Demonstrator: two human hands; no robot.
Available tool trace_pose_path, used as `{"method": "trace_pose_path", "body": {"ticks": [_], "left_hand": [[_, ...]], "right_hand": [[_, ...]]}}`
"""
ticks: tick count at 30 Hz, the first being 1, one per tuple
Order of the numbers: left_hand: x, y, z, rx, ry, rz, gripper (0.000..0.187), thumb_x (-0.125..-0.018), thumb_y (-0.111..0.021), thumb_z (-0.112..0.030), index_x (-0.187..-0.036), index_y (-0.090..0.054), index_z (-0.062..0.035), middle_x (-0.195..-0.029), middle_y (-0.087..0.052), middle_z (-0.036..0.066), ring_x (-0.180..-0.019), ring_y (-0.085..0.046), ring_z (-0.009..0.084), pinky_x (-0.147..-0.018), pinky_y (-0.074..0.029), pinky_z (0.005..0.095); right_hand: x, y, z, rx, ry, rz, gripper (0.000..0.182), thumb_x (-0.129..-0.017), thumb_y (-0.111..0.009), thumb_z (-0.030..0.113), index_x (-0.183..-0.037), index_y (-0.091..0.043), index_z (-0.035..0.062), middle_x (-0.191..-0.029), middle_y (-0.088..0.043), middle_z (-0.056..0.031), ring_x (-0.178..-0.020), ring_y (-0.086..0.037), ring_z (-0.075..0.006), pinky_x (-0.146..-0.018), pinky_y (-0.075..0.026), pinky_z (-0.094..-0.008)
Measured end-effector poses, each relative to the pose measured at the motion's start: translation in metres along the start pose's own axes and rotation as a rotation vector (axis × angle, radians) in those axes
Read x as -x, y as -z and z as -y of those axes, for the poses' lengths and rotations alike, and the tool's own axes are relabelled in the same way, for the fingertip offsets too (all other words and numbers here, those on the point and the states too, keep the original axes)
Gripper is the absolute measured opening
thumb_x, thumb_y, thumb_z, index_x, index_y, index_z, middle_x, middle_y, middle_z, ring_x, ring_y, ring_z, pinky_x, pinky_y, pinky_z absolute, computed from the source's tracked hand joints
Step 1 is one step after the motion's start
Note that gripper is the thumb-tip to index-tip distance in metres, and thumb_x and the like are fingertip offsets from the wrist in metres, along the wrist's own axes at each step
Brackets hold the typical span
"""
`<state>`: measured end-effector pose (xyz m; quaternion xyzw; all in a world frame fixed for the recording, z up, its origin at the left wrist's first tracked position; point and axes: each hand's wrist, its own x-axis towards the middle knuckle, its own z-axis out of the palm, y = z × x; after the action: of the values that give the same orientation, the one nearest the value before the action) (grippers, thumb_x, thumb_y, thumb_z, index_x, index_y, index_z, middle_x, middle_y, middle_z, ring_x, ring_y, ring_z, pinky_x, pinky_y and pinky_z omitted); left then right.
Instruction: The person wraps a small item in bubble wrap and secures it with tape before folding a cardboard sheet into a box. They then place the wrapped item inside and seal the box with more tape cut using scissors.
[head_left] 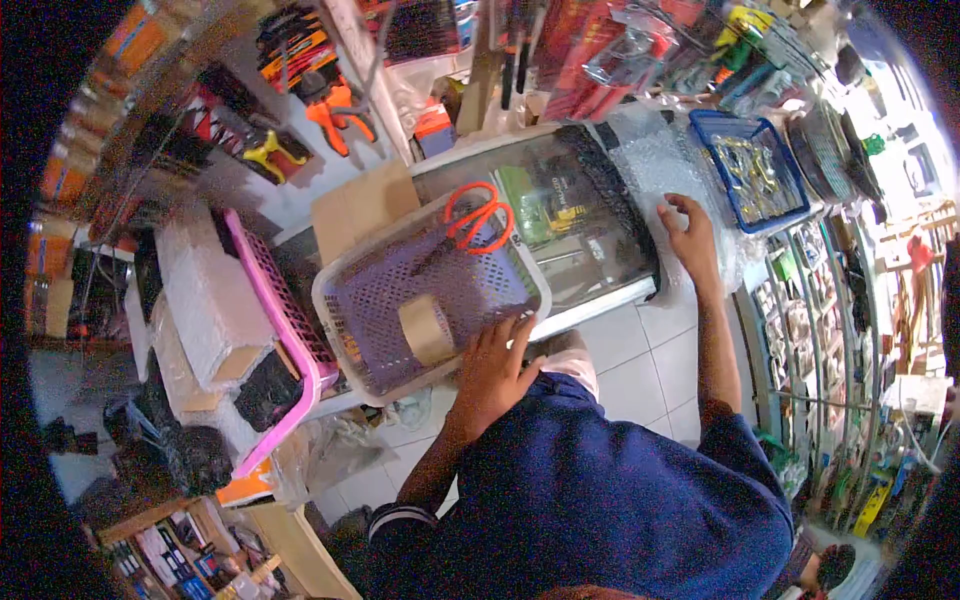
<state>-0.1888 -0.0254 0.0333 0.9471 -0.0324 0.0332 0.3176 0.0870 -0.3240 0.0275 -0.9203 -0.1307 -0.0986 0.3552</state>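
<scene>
My left hand (495, 362) rests at the near rim of a pale plastic basket (545, 290), its fingers stretched out and the thumb apart. Inside the basket lies a roll of brown tape (428, 330). Scissors with orange handles (480, 222) lean at its far side, handles up over the rim and the dark blades pointing into the basket. My right hand (690, 240) is over a sheet of bubble wrap (655, 165) at the right end of the glass counter, fingers apart and slightly bent, with nothing in them.
A blue basket (748, 222) of metal parts stands beyond the bubble wrap. On the left, a pink basket (325, 375) stands by a wrapped box (215, 300). A cardboard piece (365, 210) lies behind the pale basket. Pliers (340, 115) hang on the wall; a stocked rack (820, 330) is at right.
</scene>
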Motion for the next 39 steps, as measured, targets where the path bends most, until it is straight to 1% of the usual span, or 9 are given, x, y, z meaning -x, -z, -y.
{"method": "trace_pose_path", "body": {"ticks": [11,15,17,19,22,27,31,35,39], "left_hand": [[0.016,-0.014,0.012,-0.177,-0.043,-0.173,0.053,-0.087,-0.057,-0.005,-0.139,-0.056,-0.0116,-0.125,-0.065,0.010,-0.113,-0.061,0.0278,-0.098,-0.044,0.0441],[0.011,-0.023,0.015,-0.159,-0.036,-0.150,0.053,-0.086,-0.057,-0.005,-0.139,-0.056,-0.0100,-0.127,-0.064,0.008,-0.115,-0.061,0.0268,-0.099,-0.044,0.0434],[0.013,-0.026,0.016,-0.149,-0.065,-0.199,0.052,-0.087,-0.056,-0.006,-0.138,-0.056,-0.0094,-0.129,-0.064,0.008,-0.116,-0.061,0.0267,-0.099,-0.044,0.0435],[0.011,-0.033,0.018,-0.187,-0.018,-0.179,0.050,-0.088,-0.056,-0.007,-0.138,-0.056,-0.0097,-0.130,-0.064,0.008,-0.117,-0.061,0.0263,-0.098,-0.045,0.0435],[0.011,-0.027,0.010,-0.192,0.034,-0.147,0.048,-0.089,-0.055,-0.009,-0.137,-0.058,-0.0106,-0.130,-0.065,0.007,-0.117,-0.061,0.0255,-0.098,-0.046,0.0436],[0.009,-0.033,0.013,0.015,0.088,-0.169,0.041,-0.090,-0.055,-0.004,-0.129,-0.066,-0.0108,-0.127,-0.067,0.016,-0.119,-0.062,0.0355,-0.105,-0.045,0.0485],[0.013,-0.029,0.010,-0.133,-0.011,-0.209,0.047,-0.088,-0.057,-0.009,-0.136,-0.059,-0.0085,-0.128,-0.065,0.009,-0.117,-0.059,0.0272,-0.103,-0.043,0.0434],[0.010,-0.026,0.010,-0.164,-0.042,-0.208,0.047,-0.089,-0.057,-0.009,-0.136,-0.058,-0.0061,-0.128,-0.064,0.010,-0.118,-0.059,0.0274,-0.103,-0.042,0.0431],[0.010,-0.028,0.013,-0.195,-0.050,-0.196,0.046,-0.089,-0.055,-0.010,-0.135,-0.058,-0.0057,-0.127,-0.065,0.010,-0.116,-0.059,0.0271,-0.102,-0.043,0.0428]], "right_hand": [[-0.028,-0.053,0.129,-0.202,0.192,0.240,0.037,-0.092,-0.074,0.031,-0.112,-0.071,0.0003,-0.107,-0.073,-0.0185,-0.101,-0.070,-0.0313,-0.089,-0.053,-0.0381],[-0.055,-0.112,0.231,-0.012,0.238,0.542,0.043,-0.093,-0.069,0.043,-0.110,-0.073,0.0031,-0.101,-0.074,-0.0195,-0.094,-0.072,-0.0307,-0.082,-0.054,-0.0404],[-0.071,-0.169,0.246,0.065,0.542,0.528,0.049,-0.091,-0.067,0.050,-0.111,-0.074,0.0063,-0.089,-0.074,-0.0201,-0.089,-0.072,-0.0342,-0.081,-0.054,-0.0442],[-0.094,-0.226,0.274,0.201,0.389,0.835,0.054,-0.091,-0.065,0.056,-0.117,-0.072,0.0097,-0.093,-0.073,-0.0223,-0.093,-0.072,-0.0358,-0.082,-0.054,-0.0469],[-0.099,-0.297,0.282,0.287,0.440,0.876,0.062,-0.091,-0.062,0.064,-0.116,-0.074,0.0090,-0.109,-0.072,-0.0221,-0.103,-0.070,-0.0349,-0.085,-0.054,-0.0466],[-0.079,-0.326,0.303,0.397,0.282,0.576,0.072,-0.084,-0.065,0.071,-0.106,-0.076,0.0034,-0.115,-0.072,-0.0193,-0.111,-0.068,-0.0347,-0.092,-0.055,-0.0451],[-0.097,-0.350,0.288,0.438,0.457,0.632,0.071,-0.075,-0.081,0.058,-0.115,-0.069,0.0007,-0.114,-0.072,-0.0185,-0.112,-0.070,-0.0336,-0.092,-0.058,-0.0459],[-0.120,-0.357,0.273,0.290,0.275,0.650,0.061,-0.078,-0.081,0.054,-0.106,-0.072,0.0011,-0.107,-0.073,-0.0186,-0.105,-0.068,-0.0370,-0.089,-0.054,-0.0441],[-0.143,-0.325,0.239,0.040,0.249,0.386,0.050,-0.081,-0.082,0.041,-0.107,-0.066,0.0011,-0.101,-0.071,-0.0199,-0.100,-0.069,-0.0355,-0.087,-0.054,-0.0431]]}}
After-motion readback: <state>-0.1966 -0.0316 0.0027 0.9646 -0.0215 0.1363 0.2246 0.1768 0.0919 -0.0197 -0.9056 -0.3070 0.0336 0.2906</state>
